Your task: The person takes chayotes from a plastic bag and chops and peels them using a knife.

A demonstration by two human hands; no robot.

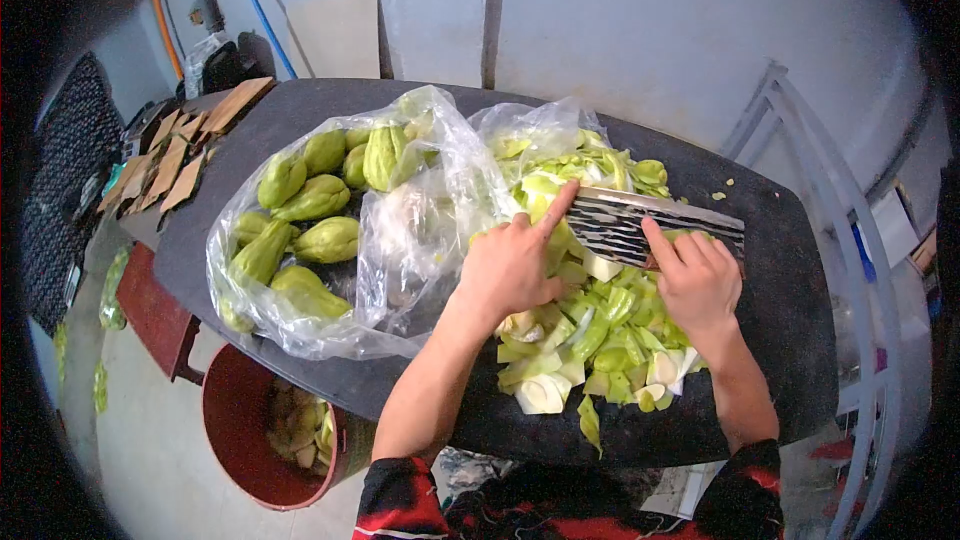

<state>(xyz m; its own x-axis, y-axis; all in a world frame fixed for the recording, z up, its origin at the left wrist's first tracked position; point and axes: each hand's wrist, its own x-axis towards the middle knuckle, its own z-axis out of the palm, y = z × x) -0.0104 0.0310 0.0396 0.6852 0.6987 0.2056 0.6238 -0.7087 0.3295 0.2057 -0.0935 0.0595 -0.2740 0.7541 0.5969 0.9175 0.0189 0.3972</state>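
Observation:
My right hand (700, 285) grips a broad cleaver (630, 225) with a wavy black-and-silver blade, its index finger laid against the blade's face. Most of the handle is hidden by that hand. At the blade's other end, my left hand (513, 265) reaches in with index finger stretched out, its tip touching the blade, and thumb held apart. Its remaining fingers are partly hidden. Below and between both hands spreads a heap of chopped green chayote (610, 325), with pale cut pieces at its front. More thin green slices (600, 172) lie behind the blade.
To the left, a clear plastic bag (410, 225) holds several whole chayotes (312, 198). All this is on a dark table (790, 340). Below its left edge stands a red bucket (225, 410) with scraps inside. A grey metal rail (870, 270) runs along the right.

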